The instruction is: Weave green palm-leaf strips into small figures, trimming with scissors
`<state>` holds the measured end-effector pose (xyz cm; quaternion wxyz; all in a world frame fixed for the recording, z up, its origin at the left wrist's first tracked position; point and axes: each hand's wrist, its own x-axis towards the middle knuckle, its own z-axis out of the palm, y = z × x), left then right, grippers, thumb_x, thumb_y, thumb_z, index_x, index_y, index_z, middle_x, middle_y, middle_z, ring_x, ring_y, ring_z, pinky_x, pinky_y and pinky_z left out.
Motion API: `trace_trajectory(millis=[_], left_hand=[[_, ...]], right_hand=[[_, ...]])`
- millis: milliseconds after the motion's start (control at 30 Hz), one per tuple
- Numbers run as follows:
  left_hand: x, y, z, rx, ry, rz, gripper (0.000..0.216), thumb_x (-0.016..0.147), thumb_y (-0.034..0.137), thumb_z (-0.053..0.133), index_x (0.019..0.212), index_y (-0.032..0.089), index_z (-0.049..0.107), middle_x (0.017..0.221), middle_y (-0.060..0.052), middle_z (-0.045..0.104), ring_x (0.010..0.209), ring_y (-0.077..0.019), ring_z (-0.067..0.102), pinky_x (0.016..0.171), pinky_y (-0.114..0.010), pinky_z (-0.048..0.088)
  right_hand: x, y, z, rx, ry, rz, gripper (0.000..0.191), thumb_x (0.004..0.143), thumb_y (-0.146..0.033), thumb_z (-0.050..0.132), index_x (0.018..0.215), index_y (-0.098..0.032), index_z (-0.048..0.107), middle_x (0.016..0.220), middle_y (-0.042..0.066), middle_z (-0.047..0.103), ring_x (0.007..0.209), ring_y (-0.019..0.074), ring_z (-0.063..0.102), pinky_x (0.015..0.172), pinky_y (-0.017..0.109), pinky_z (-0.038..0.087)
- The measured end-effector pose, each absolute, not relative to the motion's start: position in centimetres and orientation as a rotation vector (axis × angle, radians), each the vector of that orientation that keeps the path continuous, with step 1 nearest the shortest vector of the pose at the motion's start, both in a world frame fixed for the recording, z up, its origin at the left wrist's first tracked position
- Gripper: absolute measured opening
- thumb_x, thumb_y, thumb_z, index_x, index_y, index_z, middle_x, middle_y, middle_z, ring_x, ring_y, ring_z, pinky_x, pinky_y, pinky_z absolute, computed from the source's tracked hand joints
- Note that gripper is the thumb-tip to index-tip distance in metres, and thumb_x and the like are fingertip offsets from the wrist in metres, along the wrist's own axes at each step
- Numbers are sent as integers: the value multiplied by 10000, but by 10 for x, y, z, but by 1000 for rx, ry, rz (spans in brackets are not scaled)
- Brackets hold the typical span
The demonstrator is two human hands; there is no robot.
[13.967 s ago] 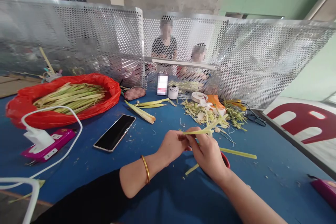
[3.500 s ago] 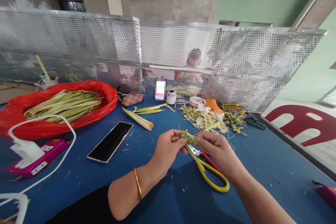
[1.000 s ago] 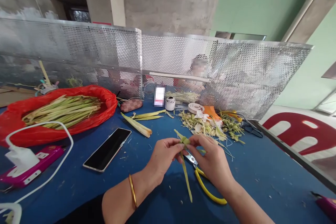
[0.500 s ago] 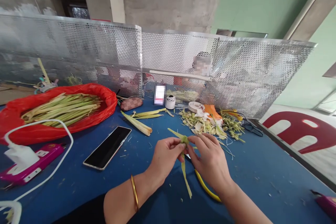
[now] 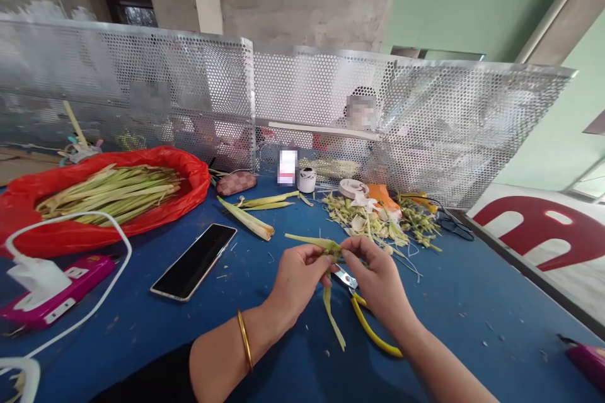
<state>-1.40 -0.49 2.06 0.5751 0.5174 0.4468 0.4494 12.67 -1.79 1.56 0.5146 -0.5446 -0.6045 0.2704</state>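
Observation:
My left hand [image 5: 300, 274] and my right hand [image 5: 375, 277] meet over the blue table [image 5: 283, 365], both pinching a folded green leaf strip [image 5: 326, 245]. One end of the strip sticks out to the left, another hangs down toward me. My left wrist wears a gold bangle [image 5: 244, 347]. Yellow-handled scissors [image 5: 368, 327] lie on the table just under my right hand, partly hidden by it.
A red bag [image 5: 189, 189] full of leaf strips sits at the left. A black phone [image 5: 193, 261], a pink power strip [image 5: 70, 286] with white charger and a pile of leaf scraps [image 5: 378, 220] lie around. A perforated metal screen [image 5: 425, 132] stands behind; people sit beyond it.
The strip's free end has swung from pointing up-left to lying nearly level toward the left. My hands stay together on the fold, and more of the scissors shows.

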Motion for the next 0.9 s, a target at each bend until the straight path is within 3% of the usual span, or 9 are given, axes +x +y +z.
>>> trace_trajectory(millis=[200, 467, 700, 900], left_hand=[[-15, -4, 21, 1239, 1024, 1057, 175, 736, 271, 631, 800, 134, 719, 686, -45, 696, 489, -99, 540, 527, -225, 416], [-16, -5, 17, 1292, 1003, 1044, 185, 749, 273, 617, 816, 137, 722, 697, -41, 698, 501, -105, 540, 545, -229, 436], [-15, -4, 15, 1356, 1051, 1066, 225, 768, 294, 589, 878, 167, 738, 723, -37, 712, 566, -143, 600, 562, -237, 465], [-17, -3, 11, 1497, 1076, 1024, 239, 786, 280, 532, 851, 179, 738, 696, -29, 701, 548, -140, 581, 556, -240, 441]], right_hand=[[126, -19, 17, -1306, -1446, 623, 144, 830, -340, 555, 816, -200, 586, 724, 17, 635, 687, 176, 590, 644, 277, 457], [126, -25, 14, -1366, -1712, -31, 100, 855, -286, 556, 795, -233, 616, 801, 25, 687, 822, 210, 621, 853, 375, 412], [127, -23, 19, -1379, -1443, 559, 167, 812, -332, 576, 776, -195, 666, 725, 32, 682, 697, 195, 606, 644, 300, 466], [135, -17, 23, -1340, -1436, 802, 165, 739, -322, 634, 777, -186, 719, 738, 29, 706, 708, 196, 615, 675, 320, 469]])
